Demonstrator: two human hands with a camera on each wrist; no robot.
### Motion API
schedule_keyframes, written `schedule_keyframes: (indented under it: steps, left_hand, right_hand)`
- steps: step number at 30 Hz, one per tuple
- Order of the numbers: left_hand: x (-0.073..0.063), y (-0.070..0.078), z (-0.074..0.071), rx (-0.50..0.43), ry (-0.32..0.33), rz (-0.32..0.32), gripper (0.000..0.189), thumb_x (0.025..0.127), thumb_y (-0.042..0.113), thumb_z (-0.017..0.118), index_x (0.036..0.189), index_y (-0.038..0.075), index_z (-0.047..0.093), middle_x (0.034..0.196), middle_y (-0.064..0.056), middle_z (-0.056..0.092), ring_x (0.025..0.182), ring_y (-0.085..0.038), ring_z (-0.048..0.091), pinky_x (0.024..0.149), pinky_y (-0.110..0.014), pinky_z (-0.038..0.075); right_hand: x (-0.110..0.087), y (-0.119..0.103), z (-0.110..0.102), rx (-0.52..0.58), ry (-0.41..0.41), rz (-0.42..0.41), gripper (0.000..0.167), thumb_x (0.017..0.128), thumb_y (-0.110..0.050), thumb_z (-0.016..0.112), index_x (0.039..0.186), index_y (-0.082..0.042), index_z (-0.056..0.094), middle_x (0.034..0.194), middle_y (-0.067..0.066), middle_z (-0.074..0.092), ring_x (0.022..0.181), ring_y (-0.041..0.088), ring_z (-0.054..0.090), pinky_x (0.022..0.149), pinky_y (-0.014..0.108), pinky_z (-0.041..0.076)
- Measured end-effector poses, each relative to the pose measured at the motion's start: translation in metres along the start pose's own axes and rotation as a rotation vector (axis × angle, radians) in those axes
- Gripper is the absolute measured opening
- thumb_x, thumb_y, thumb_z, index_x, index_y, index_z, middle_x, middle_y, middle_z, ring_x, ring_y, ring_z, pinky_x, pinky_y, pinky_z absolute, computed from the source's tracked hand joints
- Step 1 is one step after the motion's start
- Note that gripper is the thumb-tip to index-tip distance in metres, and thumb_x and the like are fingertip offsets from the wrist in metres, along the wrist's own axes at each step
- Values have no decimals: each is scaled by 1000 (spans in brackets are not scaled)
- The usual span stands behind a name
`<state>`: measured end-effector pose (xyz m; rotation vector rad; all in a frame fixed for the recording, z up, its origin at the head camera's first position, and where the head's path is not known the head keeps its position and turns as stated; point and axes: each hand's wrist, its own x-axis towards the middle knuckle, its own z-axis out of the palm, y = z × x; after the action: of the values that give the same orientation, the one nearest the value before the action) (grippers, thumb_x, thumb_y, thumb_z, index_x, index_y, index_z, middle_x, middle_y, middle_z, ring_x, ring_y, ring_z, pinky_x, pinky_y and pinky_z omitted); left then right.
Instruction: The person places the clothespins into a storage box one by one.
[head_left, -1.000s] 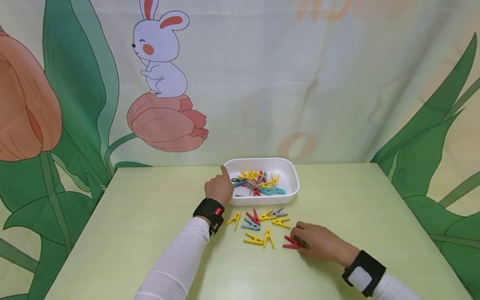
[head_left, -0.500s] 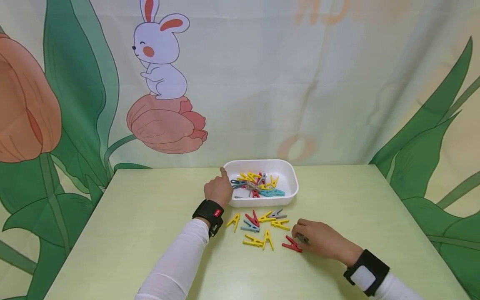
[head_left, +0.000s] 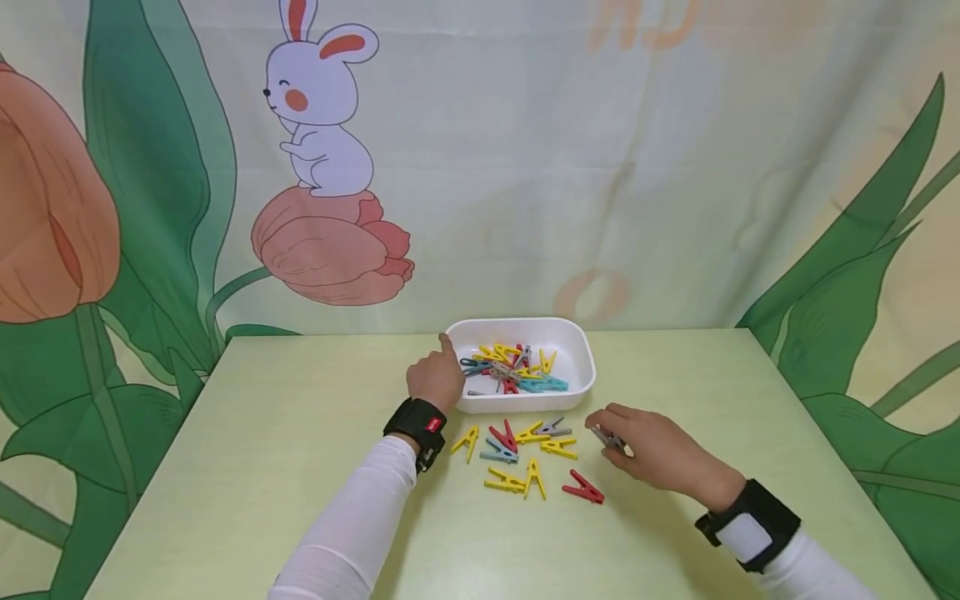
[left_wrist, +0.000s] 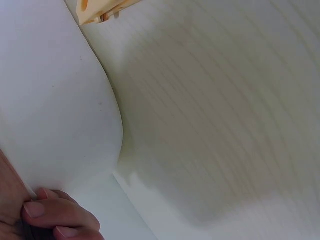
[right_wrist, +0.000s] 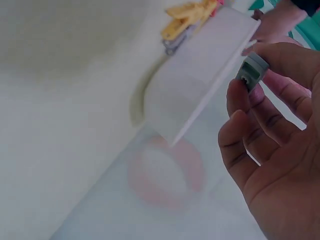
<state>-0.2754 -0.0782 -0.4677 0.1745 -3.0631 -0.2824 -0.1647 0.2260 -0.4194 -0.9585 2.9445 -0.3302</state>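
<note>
Your left arm [head_left: 348, 525] reaches forward to the tub [head_left: 528, 403], the left hand [head_left: 437, 379] gripping its left end. Your right hand [head_left: 663, 450] hovers nearer you, off the tub's right front corner, thumb [right_wrist: 292, 59] and fingertips [right_wrist: 238, 95] in a pinch.

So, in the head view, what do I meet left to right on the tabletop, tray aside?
Left hand, leftmost yellow clothespin, light-blue clothespin, lone red clothespin, right hand pinching a grey clothespin.
</note>
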Motion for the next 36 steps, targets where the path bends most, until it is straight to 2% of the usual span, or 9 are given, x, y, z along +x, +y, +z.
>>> schedule_keyframes:
  steps: [5, 11, 18, 20, 26, 36]
  left_hand:
    - [0, -1, 0, -8, 7, 8, 59, 99, 21, 50, 152, 2, 33, 75, -12, 66, 58, -23, 57, 57, -36, 47]
    - [0, -2, 2, -10, 39, 12, 58, 98, 20, 51, 150, 1, 36, 84, -15, 70, 65, -28, 65, 62, -41, 52]
    - [0, -1, 2, -5, 29, 7, 58, 98, 20, 51, 151, 2, 35, 79, -14, 68, 62, -26, 63, 61, -40, 51]
    - [0, -1, 1, -4, 30, 5, 58, 98, 20, 51, 151, 2, 35, 78, -13, 68, 61, -26, 62, 61, -40, 51]
    - [0, 0, 1, 0, 30, 3, 59, 97, 21, 52, 151, 2, 35, 77, -13, 67, 60, -25, 61, 60, -39, 51]
    - [1, 0, 2, 3, 33, 8, 59, 98, 21, 52, 151, 2, 35, 77, -13, 67, 59, -25, 61, 58, -38, 50]
  right_hand:
    - [3, -2, -19, -22, 60, -30, 36, 84, -14, 76, 118, -16, 64, 87, -10, 57, 71, 5, 49, 62, 18, 45]
    - [10, -6, -34, -49, 131, -70, 37, 84, -13, 74, 119, -15, 64, 92, -7, 60, 73, 6, 51, 64, 20, 47]
    - [16, -10, -46, -56, 248, -127, 35, 85, -8, 71, 118, -15, 64, 118, 0, 59, 70, 8, 56, 61, 18, 47]
    - [18, -11, -50, -63, 268, -139, 35, 85, -7, 70, 118, -15, 64, 121, 1, 57, 69, 7, 55, 61, 19, 46]
    - [22, -13, -59, -79, 275, -139, 35, 85, -9, 71, 119, -15, 64, 123, 2, 57, 69, 6, 53, 59, 19, 45]
    - [34, -16, -77, -100, 279, -173, 39, 85, -10, 72, 123, -14, 62, 124, 4, 59, 77, 13, 60, 63, 23, 49]
